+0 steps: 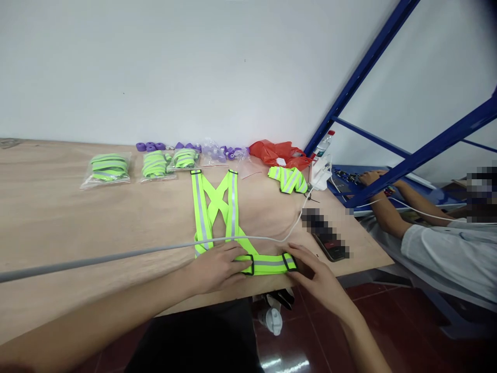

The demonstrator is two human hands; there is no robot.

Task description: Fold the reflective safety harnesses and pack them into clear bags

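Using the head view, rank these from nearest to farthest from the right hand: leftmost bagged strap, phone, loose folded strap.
1. Phone: just beyond the right hand.
2. Loose folded strap: farther back, slightly left.
3. Leftmost bagged strap: back, far left.

A fluorescent yellow-green harness (pixel 233 217) with silver reflective stripes lies spread on a wooden table (pixel 70 207). I see two straps (pixel 201 210) ending in black buckles (pixel 196 172) on the far side, bands crossing between them; its double-buckled belt (pixel 268 263) stretches right along the near edge.
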